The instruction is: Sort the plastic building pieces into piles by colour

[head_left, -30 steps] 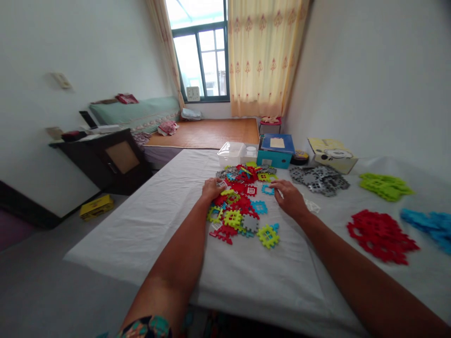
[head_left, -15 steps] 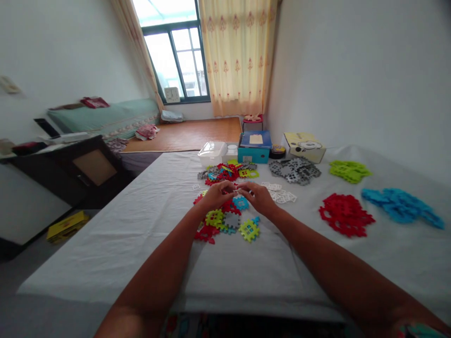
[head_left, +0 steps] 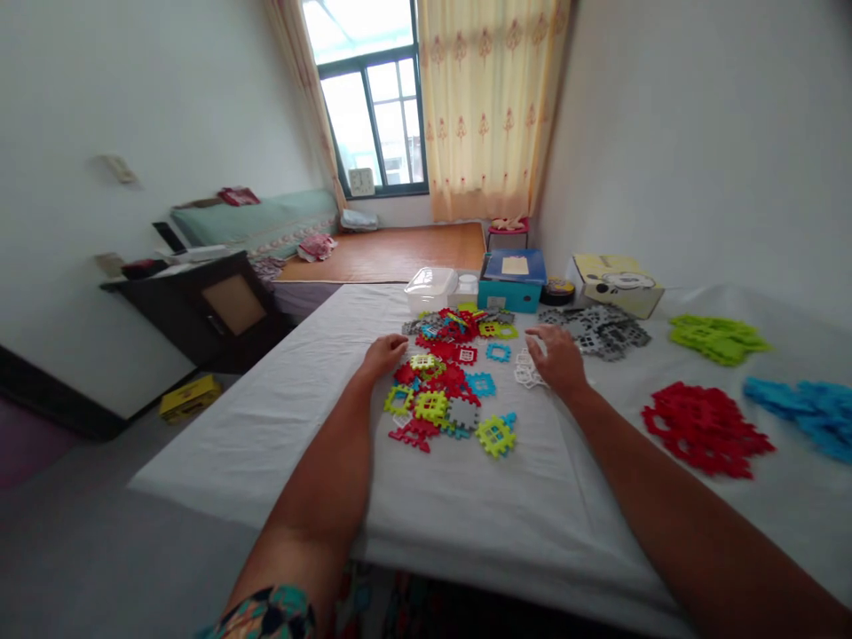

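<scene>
Head cam, bedroom w/ a cloth-covered table (head_left: 466,524): a person's two bare arms reach fwd to a mixed pile of plastic tiles (head_left: 447,377) in red, yellow-green, blue & grey, spread at the table's centre. Left hand (head_left: 384,353) sits palm down at the pile's left edge, fingers curled onto the nearest tiles; can't tell whether it grips one. Right hand (head_left: 559,359) lies just right of the pile, palm down, fingers loosely spread & pointing left, nothing visibly clasped. A few white tiles (head_left: 528,376) lie on the cloth touching or just beside its thumb side; which, can't tell.

Single-colour heaps sit apart on the table's right half. A grey heap (head_left: 603,327) is just beyond the right hand, and a green heap (head_left: 715,337) lies farther right. A red heap (head_left: 702,428) lies beside the right forearm, and a blue heap (head_left: 802,413) runs off at the frame's right edge.

Along the far edge, l. to r.: a clear plastic tub (head_left: 431,287), a blue box (head_left: 512,280), a round tin (head_left: 559,288) & a pale cardboard box (head_left: 616,284) by the wall.

Bkgd: a dark cabinet (head_left: 206,306) left of the table w/ a yellow box (head_left: 190,397) on the floor near it. Behind that are a bed (head_left: 259,222), a woven mat (head_left: 399,250) & a small clock (head_left: 363,181) on the sill. Above the sill are a window (head_left: 376,124) & a yellow curtain (head_left: 489,106).
</scene>
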Tool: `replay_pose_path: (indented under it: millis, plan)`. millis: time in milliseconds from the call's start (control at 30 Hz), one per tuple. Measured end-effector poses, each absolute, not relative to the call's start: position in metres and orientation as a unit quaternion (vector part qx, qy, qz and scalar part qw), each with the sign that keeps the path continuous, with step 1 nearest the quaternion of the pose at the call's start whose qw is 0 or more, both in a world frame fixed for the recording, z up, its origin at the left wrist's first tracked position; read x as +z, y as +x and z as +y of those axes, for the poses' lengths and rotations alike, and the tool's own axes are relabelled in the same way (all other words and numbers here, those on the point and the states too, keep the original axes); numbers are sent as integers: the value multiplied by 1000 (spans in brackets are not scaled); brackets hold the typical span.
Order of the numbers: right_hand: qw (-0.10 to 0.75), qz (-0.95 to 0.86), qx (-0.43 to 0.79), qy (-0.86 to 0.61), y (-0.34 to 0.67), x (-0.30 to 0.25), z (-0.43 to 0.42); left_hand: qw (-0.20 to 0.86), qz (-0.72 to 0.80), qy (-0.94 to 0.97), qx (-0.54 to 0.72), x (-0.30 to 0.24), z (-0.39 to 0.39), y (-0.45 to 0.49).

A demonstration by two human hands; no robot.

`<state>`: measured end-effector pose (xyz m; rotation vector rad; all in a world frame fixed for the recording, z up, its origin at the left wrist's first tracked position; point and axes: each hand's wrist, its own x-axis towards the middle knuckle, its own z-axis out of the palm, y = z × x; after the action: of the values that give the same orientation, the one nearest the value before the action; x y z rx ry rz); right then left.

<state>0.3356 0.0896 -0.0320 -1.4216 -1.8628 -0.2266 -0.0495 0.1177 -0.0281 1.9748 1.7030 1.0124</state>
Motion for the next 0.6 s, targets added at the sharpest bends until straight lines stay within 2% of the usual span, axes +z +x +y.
replay_pose_path:
  millis: [100, 233, 333, 500, 600]
  plan:
    - [394, -747, -83, -529, 326, -32, 86, 164, 557, 747, 324, -23, 116, -55]
    - [414, -759, -73, -496, 323, -30, 84, 91, 630, 694, 338, -19, 116, -70]
    - [421, -769, -67, -476, 322, -31, 84, 69, 626, 704, 328, -27, 117, -68]
    - [431, -778, -51, -455, 317, -34, 82, 33, 625, 748, 220, -33, 116, -50]
    - [426, -785, -41, -448, 313, -33, 79, 20, 643, 735, 215, -26, 111, -47]
